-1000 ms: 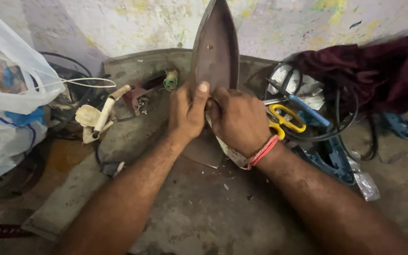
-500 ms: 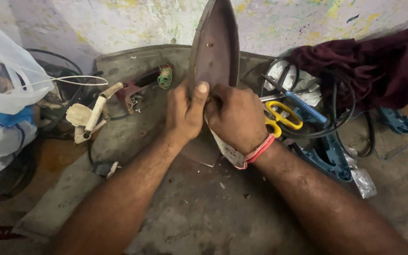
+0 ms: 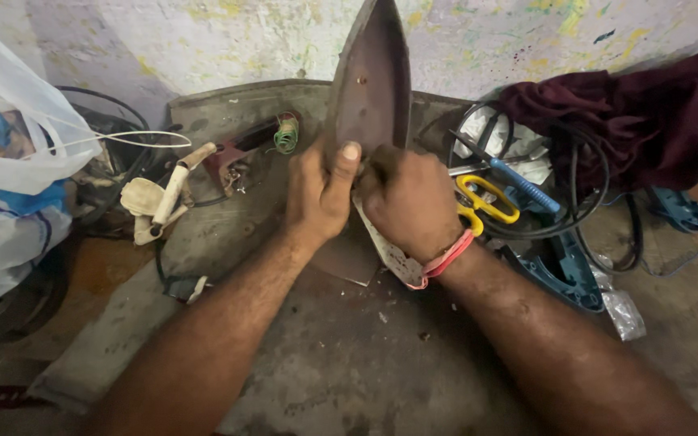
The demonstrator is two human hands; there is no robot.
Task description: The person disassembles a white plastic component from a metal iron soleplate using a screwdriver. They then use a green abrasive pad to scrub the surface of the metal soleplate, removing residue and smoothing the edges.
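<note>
A dark, worn iron soleplate (image 3: 372, 81) stands upright on its heel on the grey bench (image 3: 349, 355), its tip pointing up against the wall. My left hand (image 3: 321, 194) grips its left edge, thumb pressed on the flat face. My right hand (image 3: 409, 202), with a red band at the wrist, is closed against the plate's lower right side. A pale, stained metal piece (image 3: 385, 246) sticks out under my right wrist. What my right fingers hold is hidden.
Yellow-handled scissors (image 3: 486, 198) and a blue-handled screwdriver (image 3: 519, 182) lie on coiled black cable (image 3: 583, 202) at the right, beside a maroon cloth (image 3: 632, 113) and a teal housing (image 3: 563, 270). A white plastic bag (image 3: 10, 161), a cream plug and cord (image 3: 159, 202) and a green wire coil (image 3: 286, 133) sit left.
Both hands stay on the upright plate. The view has shifted slightly; the plate and hands keep their places.
</note>
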